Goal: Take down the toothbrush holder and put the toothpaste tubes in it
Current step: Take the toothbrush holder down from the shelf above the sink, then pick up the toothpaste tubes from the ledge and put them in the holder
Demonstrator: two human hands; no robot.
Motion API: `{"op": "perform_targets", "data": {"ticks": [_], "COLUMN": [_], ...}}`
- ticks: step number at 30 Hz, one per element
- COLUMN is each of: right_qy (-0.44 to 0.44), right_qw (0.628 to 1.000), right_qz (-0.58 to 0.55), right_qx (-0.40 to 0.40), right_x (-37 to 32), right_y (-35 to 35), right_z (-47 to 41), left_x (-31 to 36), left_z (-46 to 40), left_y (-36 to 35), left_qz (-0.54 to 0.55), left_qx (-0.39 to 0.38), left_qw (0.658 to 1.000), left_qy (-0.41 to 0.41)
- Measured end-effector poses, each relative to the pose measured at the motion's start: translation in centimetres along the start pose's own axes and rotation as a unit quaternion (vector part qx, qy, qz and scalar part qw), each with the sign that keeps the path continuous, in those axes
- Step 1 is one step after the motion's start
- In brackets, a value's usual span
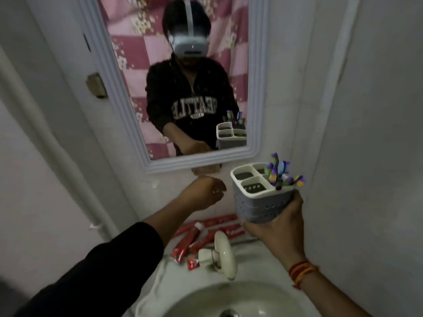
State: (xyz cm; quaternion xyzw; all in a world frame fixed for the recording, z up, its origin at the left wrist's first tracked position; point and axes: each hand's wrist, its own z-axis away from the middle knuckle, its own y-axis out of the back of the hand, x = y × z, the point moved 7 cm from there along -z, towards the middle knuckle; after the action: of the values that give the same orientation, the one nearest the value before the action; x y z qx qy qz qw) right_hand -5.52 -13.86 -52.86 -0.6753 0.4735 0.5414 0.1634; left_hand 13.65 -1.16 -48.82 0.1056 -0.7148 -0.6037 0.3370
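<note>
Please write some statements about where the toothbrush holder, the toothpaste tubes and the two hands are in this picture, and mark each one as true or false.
1. The right hand holds the grey and white perforated plastic toothbrush holder from below. True.
2. The red toothpaste tubes already stand inside the holder. False: they lie on the basin ledge behind the white tap.
3. Purple and green toothbrushes sit in one compartment of the holder. True.
4. The left hand grips a toothpaste tube. False: it is loosely closed and holds nothing, below the white-framed mirror.
5. The holder rests on the white sink. False: it is held in the air above the ledge.
</note>
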Motion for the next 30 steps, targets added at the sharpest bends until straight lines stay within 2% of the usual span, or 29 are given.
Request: {"op": "perform_targets", "data": {"ticks": [6,10,15,22,27,30], "right_qy": [-0.106,-0.144,-0.155,-0.179,-0.151,-0.145], "right_qw": [0.994,0.989,0.987,0.978,0.981,0.98], "right_qz": [0.034,0.019,-0.026,-0.064,-0.074,-0.082], "right_qx": [-0.003,-0.022,-0.035,-0.083,-0.097,-0.107], "right_x": [10.6,15.0,17.3,20.5,19.7,19.4], "right_y": [-0.8,-2.2,-3.9,-4.1,-3.8,-3.4], "right_z": [5.8,8.6,10.1,10.9,10.1,9.5], "left_x": [-2.0,-2.4,-1.5,-0.6,1.3,4.5], "left_z": [-2.8,-4.7,-7.0,-8.3,-8.7,-8.9], "left_y": [-10.8,-15.4,-18.5,-20.6,-18.9,-16.0], "left_qz": [-0.079,-0.097,-0.168,-0.31,-0.207,-0.161], "left_qx": [-0.169,-0.236,-0.248,-0.273,-0.208,-0.198], "left_qw": [0.982,0.966,0.954,0.907,0.953,0.961], "left_qy": [0.025,0.048,0.01,-0.086,-0.075,-0.104]}}
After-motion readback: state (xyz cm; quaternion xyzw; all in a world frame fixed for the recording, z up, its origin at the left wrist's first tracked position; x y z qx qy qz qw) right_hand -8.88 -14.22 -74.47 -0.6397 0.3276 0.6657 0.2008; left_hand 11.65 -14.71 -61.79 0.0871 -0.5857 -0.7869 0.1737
